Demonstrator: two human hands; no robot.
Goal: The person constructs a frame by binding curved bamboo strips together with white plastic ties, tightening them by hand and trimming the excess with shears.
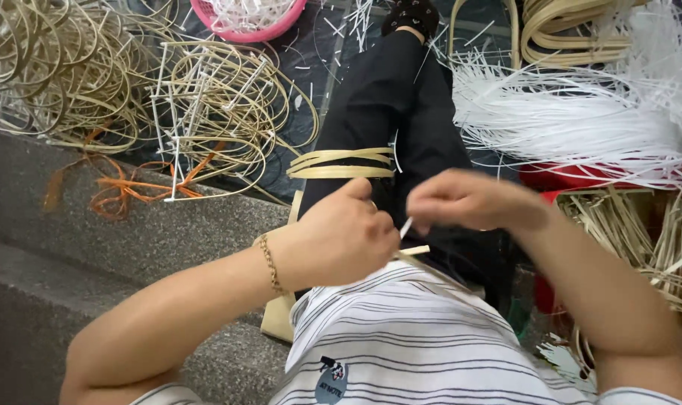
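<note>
In the head view, the left hand (346,234) is curled shut around a tan strip (414,253) over the lap. The right hand (468,201), just beside it, pinches a thin white strand (406,227) between fingertips. A strip bundle (342,163) rests on the black trouser leg (386,97); white strands (581,120) lie right.

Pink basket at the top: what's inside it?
The pink basket holds a heap of thin white plastic strips. Only its lower rim is in frame; the rest, and anything beneath the strips, is out of sight.
</note>
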